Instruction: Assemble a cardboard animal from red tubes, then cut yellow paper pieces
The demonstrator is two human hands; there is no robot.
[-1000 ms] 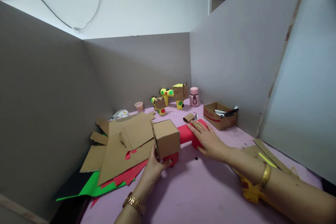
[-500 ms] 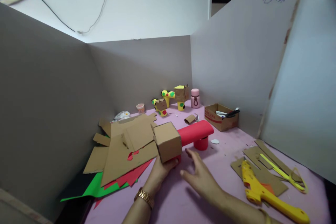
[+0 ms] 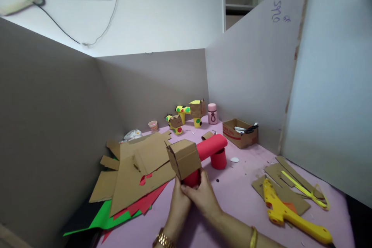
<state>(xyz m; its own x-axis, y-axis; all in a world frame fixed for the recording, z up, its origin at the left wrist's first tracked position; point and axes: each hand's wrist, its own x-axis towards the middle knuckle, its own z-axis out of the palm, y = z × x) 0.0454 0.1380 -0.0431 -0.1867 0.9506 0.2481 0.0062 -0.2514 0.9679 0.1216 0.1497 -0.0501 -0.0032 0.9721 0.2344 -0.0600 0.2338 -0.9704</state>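
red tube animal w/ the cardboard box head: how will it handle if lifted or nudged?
Probably light: the red tube animal looks like rolled paper with a hollow cardboard box head. Likely front-heavy and tippy, since the head overhangs the front leg that both hands grip. Squeezing may crush it; the paper tubes look thin.

Pink table (image 3: 232, 197), walled by grey partitions. Left: pile of cardboard sheets (image 3: 136, 166) over red + green paper (image 3: 101, 215). Centre: red tube figure w/ cardboard box head (image 3: 200, 155). Back: 2 yellow tube figures (image 3: 186, 114), paper cup (image 3: 153, 125), pink jar (image 3: 212, 113), open carton (image 3: 240, 133). Right: yellow glue gun (image 3: 287, 217) on cardboard scraps (image 3: 279, 176).
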